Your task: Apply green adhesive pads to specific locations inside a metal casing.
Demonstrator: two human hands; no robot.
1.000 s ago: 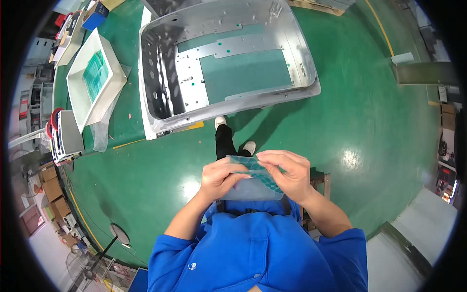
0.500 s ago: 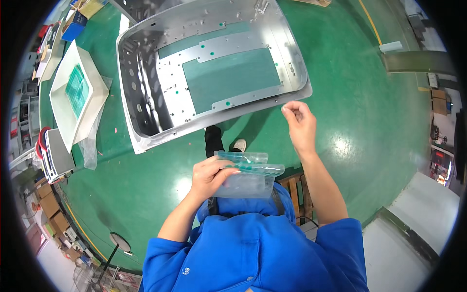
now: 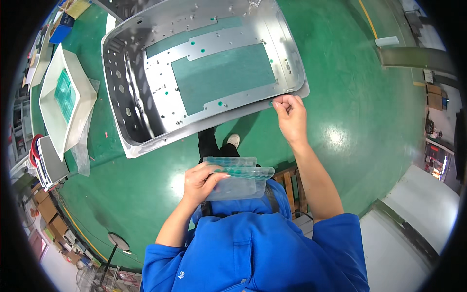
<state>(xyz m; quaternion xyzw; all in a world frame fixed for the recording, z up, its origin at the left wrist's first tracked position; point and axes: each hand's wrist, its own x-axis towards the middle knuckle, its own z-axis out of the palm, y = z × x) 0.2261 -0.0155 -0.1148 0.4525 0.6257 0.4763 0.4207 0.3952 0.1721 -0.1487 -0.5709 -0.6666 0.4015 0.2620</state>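
My left hand is closed on a folded clear plastic sheet, held in front of my waist. Green spots show along the sheet's upper fold. At the near right corner of a large silver metal housing, my right hand has its thumb and fingers pinched together at the flange. A small green dot shows right at those fingertips; whether it is fully on the metal is too small to tell. More green dots, such as one dot on the inner panel, are scattered over the housing.
To the left stands a white tray with a green grid-like piece in it, clear film lying beside it. A grey device with red rings is nearer. Under my right arm is a wooden slatted piece. The floor is green.
My right hand has moved slightly left and up, onto the housing's flange, where a green dot now shows. My left hand still holds the plastic sheet. The whole view has shifted a little.
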